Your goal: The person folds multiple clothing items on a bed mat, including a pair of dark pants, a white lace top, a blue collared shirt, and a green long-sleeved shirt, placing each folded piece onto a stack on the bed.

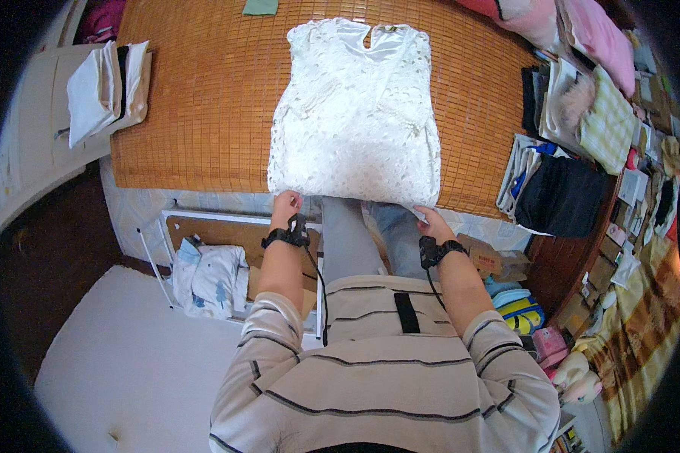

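Observation:
A white lace top (354, 119) lies spread on a brown bamboo mat (204, 102), its neckline pointing away from me. Its sleeves appear folded in over the front. My left hand (287, 205) is at the near left corner of the hem, fingers curled at the fabric. At the near right corner, my right hand (432, 219) pinches the hem between thumb and fingers. The bottom edge hangs slightly past the mat's front edge, above my legs. Each wrist wears a black strapped device with a cable.
Folded clothes (107, 90) are stacked at the mat's left edge. Another pile (561, 192), with black fabric on top, sits at the right beside a checked folded cloth (606, 119). Below the mat stands a white-framed folding table (226, 215) with patterned fabric (212, 277). Cardboard boxes (481, 255) lie right of my legs.

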The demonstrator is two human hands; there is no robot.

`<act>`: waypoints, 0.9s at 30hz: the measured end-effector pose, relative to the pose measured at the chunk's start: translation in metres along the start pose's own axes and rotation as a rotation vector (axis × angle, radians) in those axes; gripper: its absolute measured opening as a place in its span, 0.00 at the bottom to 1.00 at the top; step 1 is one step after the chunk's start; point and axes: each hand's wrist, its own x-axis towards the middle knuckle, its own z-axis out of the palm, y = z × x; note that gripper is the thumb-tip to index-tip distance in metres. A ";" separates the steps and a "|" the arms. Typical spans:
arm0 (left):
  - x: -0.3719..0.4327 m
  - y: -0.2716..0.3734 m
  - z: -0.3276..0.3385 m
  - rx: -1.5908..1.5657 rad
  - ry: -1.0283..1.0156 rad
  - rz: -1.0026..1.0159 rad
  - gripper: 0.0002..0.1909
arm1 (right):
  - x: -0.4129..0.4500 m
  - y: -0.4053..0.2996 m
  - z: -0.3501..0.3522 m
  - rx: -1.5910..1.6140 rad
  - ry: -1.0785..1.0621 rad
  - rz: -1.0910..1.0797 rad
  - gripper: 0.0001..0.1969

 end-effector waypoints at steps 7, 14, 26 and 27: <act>0.007 0.003 0.006 -0.959 0.500 -0.447 0.27 | 0.035 0.020 -0.035 -0.409 -0.436 -0.444 0.20; -0.036 0.037 0.000 -0.624 0.300 -0.510 0.17 | 0.018 -0.005 -0.016 -0.315 -0.035 0.076 0.18; -0.076 0.114 -0.009 -0.723 -0.049 -0.476 0.20 | -0.011 -0.015 -0.016 -0.636 -0.293 -0.248 0.17; -0.081 0.112 -0.011 -0.725 -0.046 -0.477 0.20 | -0.015 -0.014 -0.020 -0.619 -0.360 -0.271 0.16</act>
